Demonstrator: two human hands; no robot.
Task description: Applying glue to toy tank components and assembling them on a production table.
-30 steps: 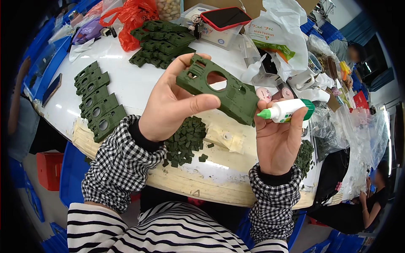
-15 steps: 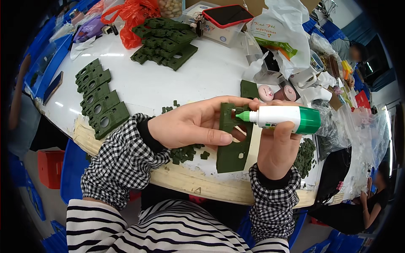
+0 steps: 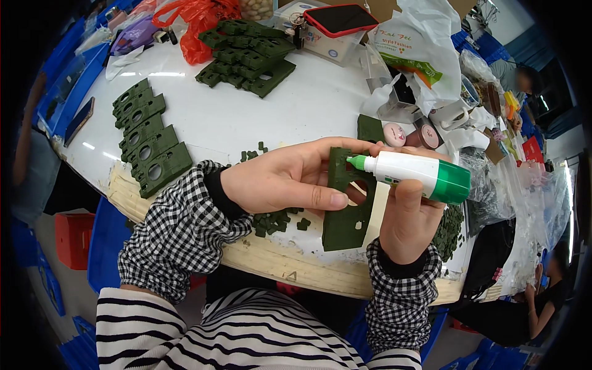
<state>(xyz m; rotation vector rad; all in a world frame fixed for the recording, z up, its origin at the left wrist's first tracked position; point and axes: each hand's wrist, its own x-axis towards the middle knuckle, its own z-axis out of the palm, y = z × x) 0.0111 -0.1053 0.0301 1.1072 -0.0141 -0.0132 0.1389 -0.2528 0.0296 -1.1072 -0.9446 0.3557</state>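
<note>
Gripped in my left hand (image 3: pixel 280 179) is a dark green plastic panel (image 3: pixel 343 225) with a large round hole and smaller cut-outs. My thumb presses on its face; the other fingers are behind it. My right hand (image 3: pixel 407 216) is wrapped round a white glue bottle (image 3: pixel 410 174) with a green base, tipped on its side. Its green nozzle meets the panel's upper part, near a small opening. Small dark green pieces (image 3: pixel 271 222) lie in a heap under my left hand, and another heap of small pieces (image 3: pixel 449 233) lies beyond my right wrist.
Similar panels (image 3: pixel 151 142) form an overlapping row at left, with a stack of panels (image 3: pixel 250 55) at the back. A red-cased phone (image 3: pixel 341 20) rests on a clear box. Round pink containers (image 3: pixel 425 134), plastic bags (image 3: pixel 419 43) and clutter fill the right side. People sit nearby.
The glue bottle has tilted, its nozzle end a little higher and its base lower. The nozzle has shifted slightly up along the panel. Both hands keep their hold.
</note>
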